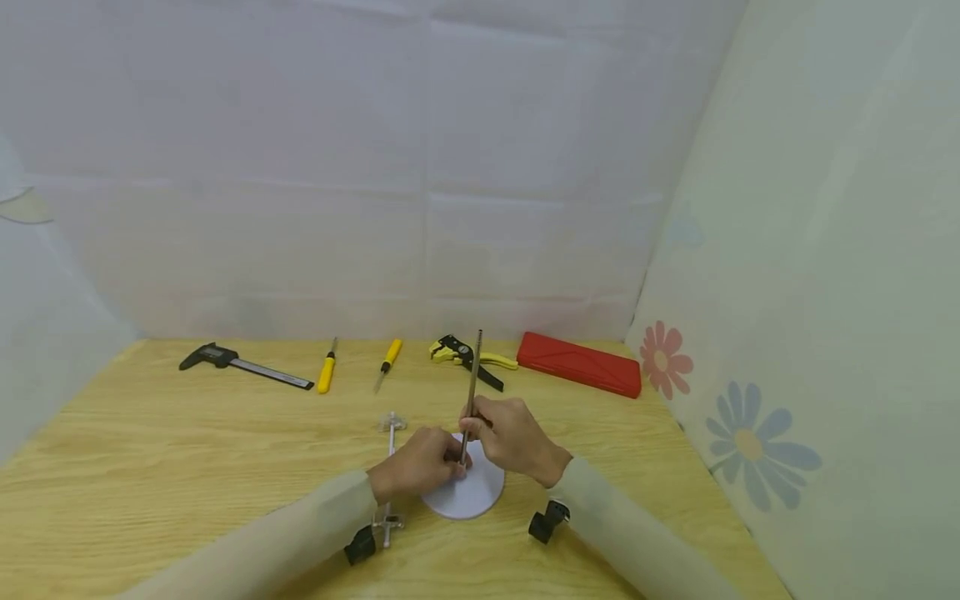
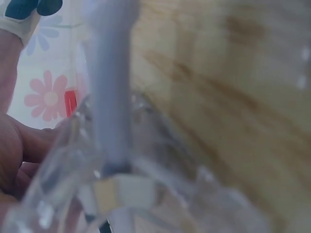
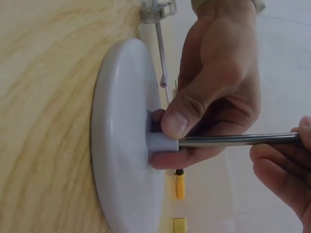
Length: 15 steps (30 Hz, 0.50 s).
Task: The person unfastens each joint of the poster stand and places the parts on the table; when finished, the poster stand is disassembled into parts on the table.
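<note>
Keeping the metal rod square to the round white base, with steady, straight pressure, would probably work best. The left hand pinches the base's short collar; the right hand grips the rod higher up. Slim, grey and shiny, the rod meets the collar with its lower end; the smooth base lies flat on the worktop, beneath both hands.

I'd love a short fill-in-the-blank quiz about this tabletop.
The person's ____ hand pinches the short white collar at the foot of the thin silver metal rod.
The flat red rectangular case lies to the ____ of the yellow-and-black wire stripper.
Left of that stripper lie ____ yellow-handled screwdrivers.
Missing words: left; right; two.
</note>
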Available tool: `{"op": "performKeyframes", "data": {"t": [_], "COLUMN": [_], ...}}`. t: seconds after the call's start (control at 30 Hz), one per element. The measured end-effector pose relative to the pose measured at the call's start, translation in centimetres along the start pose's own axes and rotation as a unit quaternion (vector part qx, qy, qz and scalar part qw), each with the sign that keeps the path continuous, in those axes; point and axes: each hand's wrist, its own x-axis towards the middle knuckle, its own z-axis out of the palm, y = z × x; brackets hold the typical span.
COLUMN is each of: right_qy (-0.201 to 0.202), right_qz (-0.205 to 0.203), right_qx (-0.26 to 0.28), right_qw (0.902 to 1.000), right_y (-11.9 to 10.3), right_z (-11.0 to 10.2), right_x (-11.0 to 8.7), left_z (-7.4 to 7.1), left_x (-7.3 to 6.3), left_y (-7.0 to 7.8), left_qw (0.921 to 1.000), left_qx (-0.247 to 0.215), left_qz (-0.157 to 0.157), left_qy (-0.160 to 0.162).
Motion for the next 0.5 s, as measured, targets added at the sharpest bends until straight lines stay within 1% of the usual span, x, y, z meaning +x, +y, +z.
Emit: {"op": "performKeyframes", "data": {"t": [0.1,0.23,0.43,0.5], "right_qy": [0.007,0.014,0.019,0.024], "right_qz": [0.007,-0.006,0.007,0.004], "right_qx": [0.009,0.0,-0.006,-0.006], "right_qw": [0.9999,0.9999,0.9998,0.9997], "right_y": [0.03,-0.1,-0.3,-0.44], "right_z": [-0.05,-0.15,-0.15,-0.18], "right_x": [0.04,-0.01,-0.25,-0.32], "left_z": [0.07,0.16,0.41,0.47], "left_x": [0.03,0.14,0.07,-0.03], "left_y": [0.0,0.07,0.2,0.22], "left_qw": [1.0,0.9999,0.9999,1.0], "left_qx": [-0.003,-0.01,-0.01,-0.009], "left_qz": [0.002,-0.001,-0.005,-0.004], "left_qy": [0.0,0.001,-0.002,-0.002]}}
